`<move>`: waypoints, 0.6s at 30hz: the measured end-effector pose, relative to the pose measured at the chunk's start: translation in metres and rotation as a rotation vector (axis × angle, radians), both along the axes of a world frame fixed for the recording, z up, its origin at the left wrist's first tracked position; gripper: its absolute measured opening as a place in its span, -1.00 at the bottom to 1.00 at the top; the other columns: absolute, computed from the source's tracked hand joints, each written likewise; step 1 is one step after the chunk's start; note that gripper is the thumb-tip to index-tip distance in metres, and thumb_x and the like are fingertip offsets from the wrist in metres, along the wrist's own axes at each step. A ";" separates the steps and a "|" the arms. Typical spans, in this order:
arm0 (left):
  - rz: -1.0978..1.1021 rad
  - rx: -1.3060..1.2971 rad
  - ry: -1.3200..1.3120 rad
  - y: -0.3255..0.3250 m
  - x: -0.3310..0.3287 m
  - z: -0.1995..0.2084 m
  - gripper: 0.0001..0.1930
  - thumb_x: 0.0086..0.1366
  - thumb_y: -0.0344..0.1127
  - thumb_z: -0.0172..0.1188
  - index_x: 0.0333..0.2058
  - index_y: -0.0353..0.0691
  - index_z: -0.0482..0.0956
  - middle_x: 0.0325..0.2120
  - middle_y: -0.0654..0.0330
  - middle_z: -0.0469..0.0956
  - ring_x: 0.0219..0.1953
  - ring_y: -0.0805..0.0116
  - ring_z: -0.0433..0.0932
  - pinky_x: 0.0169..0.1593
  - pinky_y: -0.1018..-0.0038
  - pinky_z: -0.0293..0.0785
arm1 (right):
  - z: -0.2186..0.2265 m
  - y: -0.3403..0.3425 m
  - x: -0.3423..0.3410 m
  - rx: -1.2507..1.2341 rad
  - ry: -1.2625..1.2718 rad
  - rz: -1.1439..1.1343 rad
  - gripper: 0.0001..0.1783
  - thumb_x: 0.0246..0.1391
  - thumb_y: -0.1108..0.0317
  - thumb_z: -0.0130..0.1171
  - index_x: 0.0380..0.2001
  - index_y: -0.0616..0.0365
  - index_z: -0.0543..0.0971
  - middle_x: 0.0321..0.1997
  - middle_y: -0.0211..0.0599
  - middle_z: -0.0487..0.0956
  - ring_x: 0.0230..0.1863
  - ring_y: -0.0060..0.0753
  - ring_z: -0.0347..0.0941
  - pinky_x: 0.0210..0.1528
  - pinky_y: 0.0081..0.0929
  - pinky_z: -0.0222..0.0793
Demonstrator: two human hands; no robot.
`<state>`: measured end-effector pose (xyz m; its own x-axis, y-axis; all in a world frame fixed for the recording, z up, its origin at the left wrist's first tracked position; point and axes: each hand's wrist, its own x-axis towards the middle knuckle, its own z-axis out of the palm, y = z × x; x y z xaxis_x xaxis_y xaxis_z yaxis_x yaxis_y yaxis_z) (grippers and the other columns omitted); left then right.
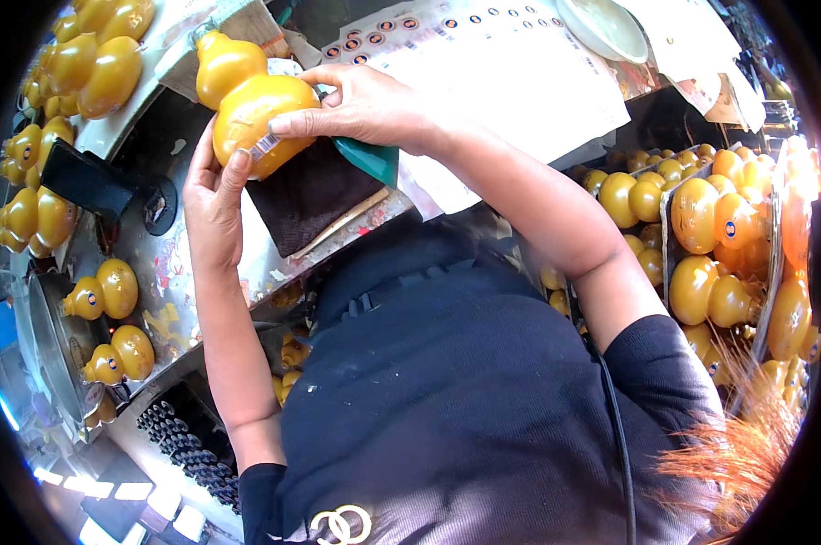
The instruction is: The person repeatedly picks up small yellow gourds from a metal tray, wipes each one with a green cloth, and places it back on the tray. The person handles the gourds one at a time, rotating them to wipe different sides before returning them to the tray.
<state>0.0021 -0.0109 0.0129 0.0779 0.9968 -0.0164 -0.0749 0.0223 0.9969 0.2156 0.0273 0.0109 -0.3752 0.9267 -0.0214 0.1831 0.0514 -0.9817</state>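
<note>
Between my two hands is a glossy yellow-orange gourd, its smaller bulb pointing up and to the left. My left hand supports its lower left side, thumb and fingers closed against the surface. On the right side, my right hand is wrapped around the larger bulb, with its thumb lying on the front. A small barcode sticker is on the gourd between my two thumbs. Below the gourd, a dark brown folded cloth lies at the table's near edge. The gourd's underside is hidden.
Sheets of round stickers cover the table beyond my right arm. A white bowl rests at the far right. Dividers separate many gourds on the right; more gourds lie at left, near a black stand.
</note>
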 end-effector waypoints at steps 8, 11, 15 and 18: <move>-0.036 -0.107 0.035 0.003 -0.010 0.043 -0.47 0.31 -0.05 0.14 0.12 -0.29 0.36 -0.04 0.22 0.49 0.01 0.47 0.46 0.11 0.48 0.34 | 0.044 0.000 0.002 -0.174 0.078 0.111 -0.11 -0.19 -0.45 0.21 -0.12 0.23 0.53 -0.43 -0.35 0.50 -0.39 -0.62 0.48 -0.31 -0.72 0.39; -0.025 -0.084 0.040 0.003 -0.009 0.041 -0.42 0.25 -0.02 0.22 0.10 -0.31 0.40 -0.09 0.23 0.52 -0.05 0.51 0.47 0.06 0.52 0.36 | 0.046 -0.002 0.001 -0.150 0.067 0.099 -0.12 -0.14 -0.46 0.15 -0.12 0.20 0.52 -0.48 -0.38 0.47 -0.45 -0.67 0.45 -0.37 -0.75 0.36; -0.025 0.007 0.018 0.003 -0.009 0.011 -0.34 0.20 -0.09 0.30 0.16 -0.35 0.34 -0.01 0.18 0.48 0.00 0.46 0.46 0.09 0.51 0.35 | 0.027 0.002 0.004 -0.059 -0.038 0.070 -0.05 -0.14 -0.48 0.13 -0.01 0.22 0.48 -0.45 -0.37 0.48 -0.41 -0.64 0.44 -0.32 -0.70 0.35; -0.002 0.022 0.042 0.000 0.001 -0.001 -0.21 0.12 -0.17 0.39 0.23 -0.36 0.22 0.08 0.10 0.40 0.09 0.35 0.42 0.16 0.46 0.32 | -0.003 0.003 0.004 -0.036 -0.075 -0.007 -0.06 -0.13 -0.34 0.26 0.12 0.22 0.39 -0.40 -0.38 0.53 -0.32 -0.62 0.45 -0.20 -0.60 0.34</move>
